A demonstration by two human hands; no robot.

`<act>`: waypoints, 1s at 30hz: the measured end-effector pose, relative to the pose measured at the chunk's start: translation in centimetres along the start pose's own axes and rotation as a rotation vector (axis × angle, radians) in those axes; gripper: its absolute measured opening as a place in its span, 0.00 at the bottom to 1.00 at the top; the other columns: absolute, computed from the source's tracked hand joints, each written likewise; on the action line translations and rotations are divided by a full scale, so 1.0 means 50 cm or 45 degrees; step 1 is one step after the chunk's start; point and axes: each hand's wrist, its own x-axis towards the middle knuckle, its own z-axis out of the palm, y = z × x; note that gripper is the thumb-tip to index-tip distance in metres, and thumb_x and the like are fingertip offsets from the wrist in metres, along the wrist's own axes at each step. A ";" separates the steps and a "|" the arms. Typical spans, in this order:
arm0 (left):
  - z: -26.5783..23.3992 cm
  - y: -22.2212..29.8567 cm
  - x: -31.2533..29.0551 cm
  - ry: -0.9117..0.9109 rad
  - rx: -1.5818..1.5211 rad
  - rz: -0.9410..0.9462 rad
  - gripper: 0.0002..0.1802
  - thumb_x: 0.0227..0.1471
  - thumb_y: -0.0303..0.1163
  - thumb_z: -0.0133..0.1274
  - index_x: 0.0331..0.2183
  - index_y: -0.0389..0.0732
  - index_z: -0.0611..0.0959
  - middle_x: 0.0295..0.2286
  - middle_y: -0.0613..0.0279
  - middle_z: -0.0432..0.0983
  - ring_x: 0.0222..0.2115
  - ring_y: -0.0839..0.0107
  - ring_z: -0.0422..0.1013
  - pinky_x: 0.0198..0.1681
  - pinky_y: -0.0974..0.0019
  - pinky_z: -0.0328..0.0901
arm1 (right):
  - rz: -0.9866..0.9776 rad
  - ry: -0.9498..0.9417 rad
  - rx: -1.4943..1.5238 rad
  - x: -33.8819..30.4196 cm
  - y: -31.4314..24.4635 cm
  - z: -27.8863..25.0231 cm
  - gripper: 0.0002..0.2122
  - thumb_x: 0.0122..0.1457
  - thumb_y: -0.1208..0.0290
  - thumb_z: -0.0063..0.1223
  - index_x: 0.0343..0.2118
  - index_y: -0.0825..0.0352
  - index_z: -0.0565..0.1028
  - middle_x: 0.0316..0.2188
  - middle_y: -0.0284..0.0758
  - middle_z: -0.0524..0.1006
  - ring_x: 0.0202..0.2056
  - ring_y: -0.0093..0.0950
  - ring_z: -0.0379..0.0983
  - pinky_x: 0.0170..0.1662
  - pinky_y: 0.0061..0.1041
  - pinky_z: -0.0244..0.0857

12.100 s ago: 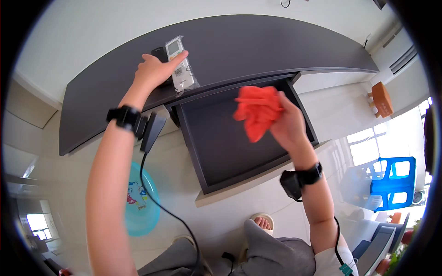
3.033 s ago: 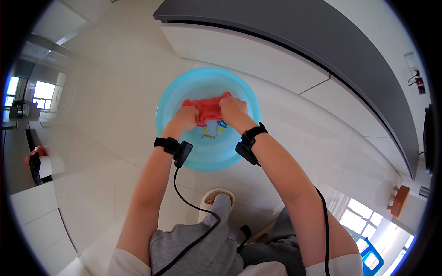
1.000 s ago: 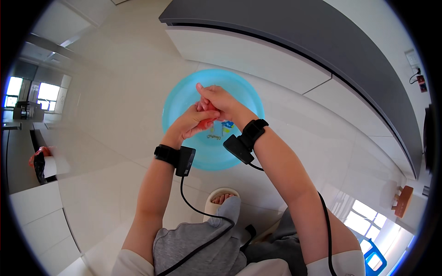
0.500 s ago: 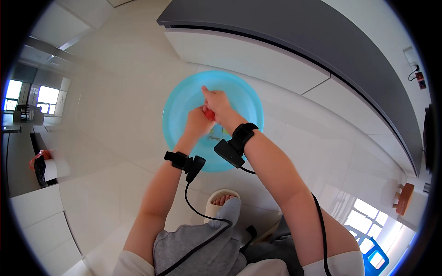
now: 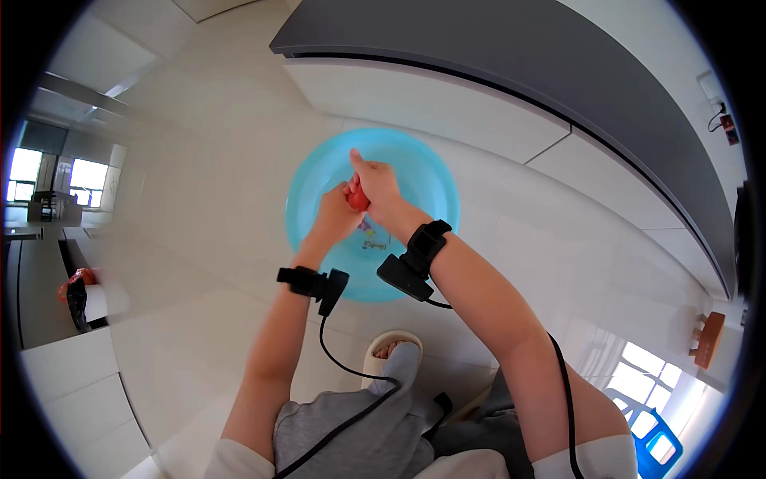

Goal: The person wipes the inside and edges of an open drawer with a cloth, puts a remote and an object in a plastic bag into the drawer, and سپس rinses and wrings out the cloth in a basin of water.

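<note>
Near frame centre, I had left hand and right hand fingers clenched around a bunched red cloth over a round light-blue plastic basin. From afar, the cloth seemed light, soft, best held at both ends.

The red cloth is squeezed into a small, tight wad, only a rounded bulge of it showing between the left hand and the right hand, above the basin. The basin, round and light blue with a small coloured print on its bottom, sits upright on the pale floor.
</note>
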 end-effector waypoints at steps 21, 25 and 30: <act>-0.080 0.058 -0.005 0.160 -0.837 0.058 0.13 0.57 0.34 0.49 0.37 0.33 0.74 0.30 0.62 0.74 0.32 0.77 0.70 0.35 0.74 0.65 | -0.192 -0.448 -1.156 -0.044 -0.091 -0.090 0.20 0.44 0.55 0.65 0.27 0.70 0.75 0.23 0.31 0.72 0.26 0.24 0.67 0.31 0.26 0.63; -0.082 0.078 -0.002 0.199 -0.790 0.167 0.12 0.58 0.36 0.48 0.31 0.35 0.75 0.23 0.69 0.69 0.25 0.83 0.63 0.29 0.77 0.60 | -0.332 -0.461 -1.171 -0.049 -0.098 -0.083 0.16 0.46 0.60 0.62 0.29 0.70 0.74 0.23 0.31 0.72 0.26 0.22 0.66 0.31 0.23 0.62; -0.133 0.103 -0.006 0.199 -0.656 0.073 0.14 0.57 0.38 0.49 0.26 0.37 0.74 0.19 0.72 0.65 0.22 0.84 0.60 0.26 0.77 0.57 | -0.277 -0.386 -0.915 -0.058 -0.177 -0.101 0.13 0.49 0.65 0.59 0.29 0.70 0.72 0.24 0.31 0.72 0.27 0.20 0.67 0.31 0.20 0.62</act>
